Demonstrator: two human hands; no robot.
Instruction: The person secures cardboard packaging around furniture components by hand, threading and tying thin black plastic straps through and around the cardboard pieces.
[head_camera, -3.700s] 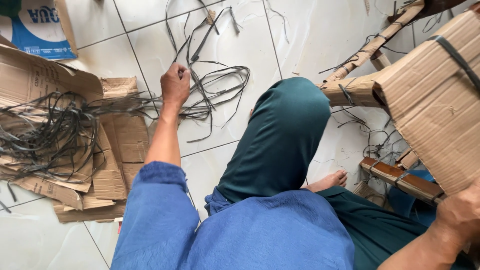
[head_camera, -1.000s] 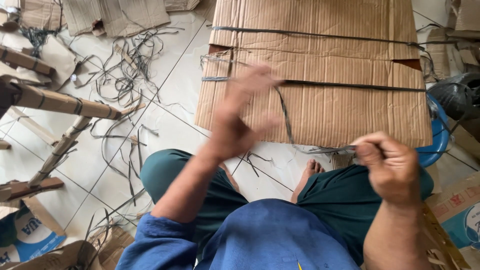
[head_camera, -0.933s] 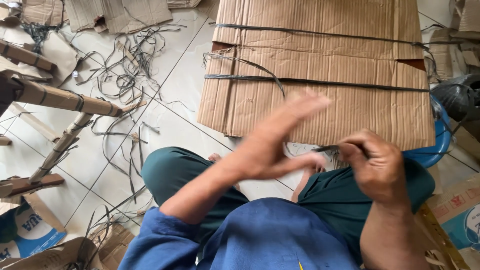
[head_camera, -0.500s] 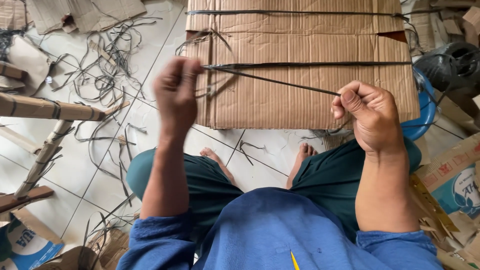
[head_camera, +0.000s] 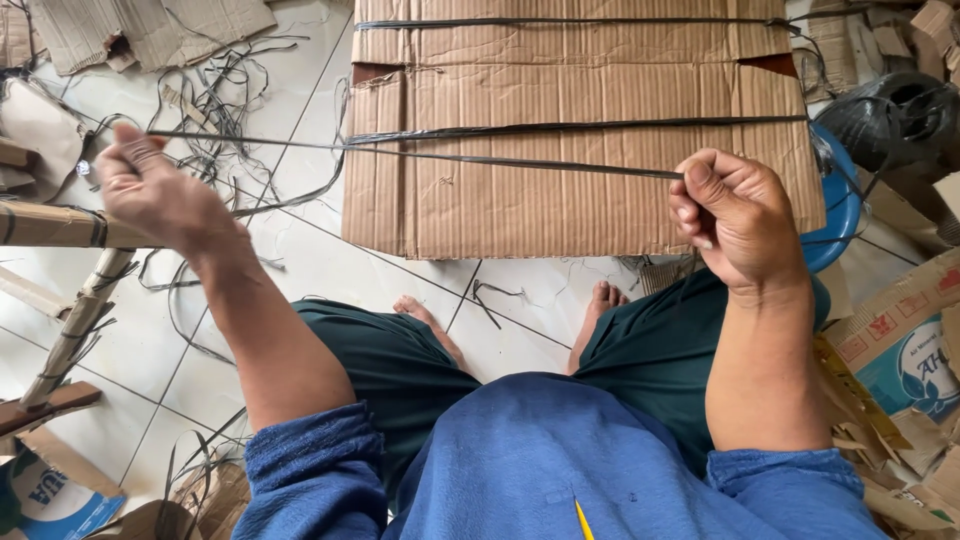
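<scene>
Stretching a black strap (head_camera: 440, 155) taut over the cardboard bundle (head_camera: 580, 190) — left hand (head_camera: 160, 195) and right hand (head_camera: 735, 215) each gripping an end

The taut black strap (head_camera: 450, 158) runs from nine to three o'clock between the left hand (head_camera: 160, 190) and right hand (head_camera: 735, 215), barring any straight reach over it toward the bound cardboard bundle (head_camera: 580, 130) at twelve. Below the strap, bare white floor tiles (head_camera: 520, 300) at six lie open between the knees, apart from one loose scrap. At ten, tangled strap offcuts (head_camera: 225, 100) clutter the floor. Cardboard-wrapped wooden rails (head_camera: 60, 225) block nine. A blue tub (head_camera: 840, 215) and cardboard scraps (head_camera: 900, 340) crowd three to four.
</scene>
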